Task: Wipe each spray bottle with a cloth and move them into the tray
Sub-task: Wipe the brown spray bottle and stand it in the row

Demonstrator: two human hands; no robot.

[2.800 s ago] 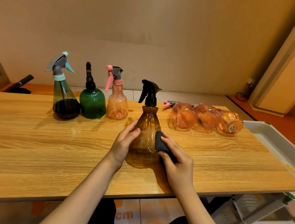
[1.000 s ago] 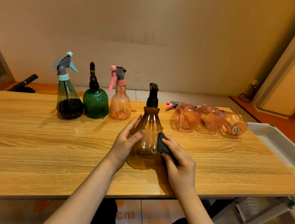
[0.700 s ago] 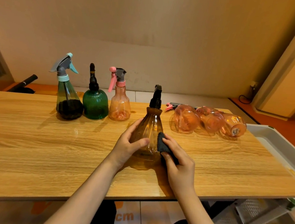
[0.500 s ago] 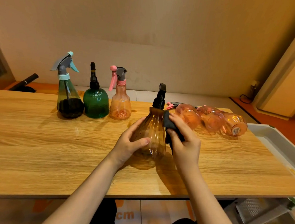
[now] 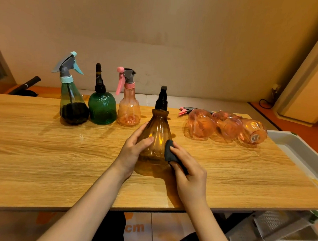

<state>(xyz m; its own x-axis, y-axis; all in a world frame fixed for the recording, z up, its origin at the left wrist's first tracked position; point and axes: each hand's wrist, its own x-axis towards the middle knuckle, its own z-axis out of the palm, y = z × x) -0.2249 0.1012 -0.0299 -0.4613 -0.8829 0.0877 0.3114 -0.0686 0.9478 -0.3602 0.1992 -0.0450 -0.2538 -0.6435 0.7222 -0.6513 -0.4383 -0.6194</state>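
A small dark grey cloth (image 5: 169, 152) is pinched in the curled fingers of the right hand (image 5: 189, 175) and pressed against the lower right side of an upright amber ribbed plastic spray bottle with a black nozzle (image 5: 157, 137), whose left side is gripped by the left hand (image 5: 132, 152) with the thumb laid across its front. The bottle is stood on the light wooden table (image 5: 38, 149), near its front middle. Behind it, three upright spray bottles are lined up at the left (image 5: 100, 104), three pink translucent bottles are laid on their sides at the right (image 5: 228, 125), and a grey plastic tray (image 5: 300, 150) is seen at the table's right edge.
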